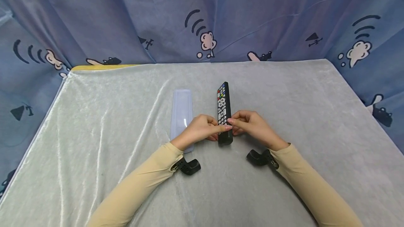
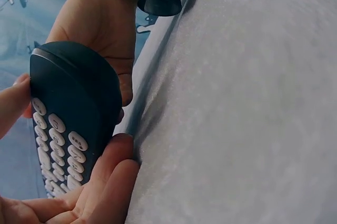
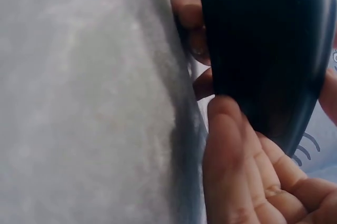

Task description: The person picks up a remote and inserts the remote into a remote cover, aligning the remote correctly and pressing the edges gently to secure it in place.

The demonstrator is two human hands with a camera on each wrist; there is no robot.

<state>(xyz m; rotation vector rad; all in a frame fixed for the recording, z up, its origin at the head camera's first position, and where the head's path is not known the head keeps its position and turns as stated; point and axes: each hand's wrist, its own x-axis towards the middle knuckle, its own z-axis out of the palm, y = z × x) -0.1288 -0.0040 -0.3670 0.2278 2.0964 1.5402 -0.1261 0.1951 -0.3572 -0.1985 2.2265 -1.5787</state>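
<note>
A black remote control [image 1: 224, 106] with pale buttons and a few coloured ones is held up in both hands, tilted on its side with its button face turned to the left. My left hand [image 1: 202, 129] grips its near part, the thumb lying across the button face. From the right, my right hand [image 1: 254, 128] pinches the edge, thumb on the button side. The plain rounded end of the remote control [image 2: 79, 82] shows large in the left wrist view. In the right wrist view its smooth dark back [image 3: 263, 50] faces the camera, fingers supporting it from below.
A long translucent plastic sleeve [image 1: 182, 109] lies on the table left of the remote, partly hidden under the left forearm. Grey velvety cloth [image 1: 284, 90] covers the table. A patterned blue curtain [image 1: 252, 16] stands behind it. Black mounts [image 1: 189, 167] sit at both wrists.
</note>
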